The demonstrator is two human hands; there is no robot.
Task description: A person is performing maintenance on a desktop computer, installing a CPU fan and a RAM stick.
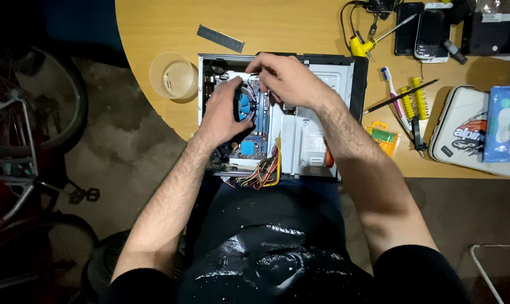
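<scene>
Blue-hubbed cooler fan (245, 104) sits on the motherboard (254, 143) inside the open computer case (345, 79) at the table edge (153, 34). My left hand (224, 115) clasps the fan's rim to steady it; my right hand (286, 79) pinches something beside it, hidden under my fingers.

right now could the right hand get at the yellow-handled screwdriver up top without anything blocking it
Probably yes: the right hand is over the open computer case, and the yellow-handled screwdriver lies on bare table just beyond it.
</scene>
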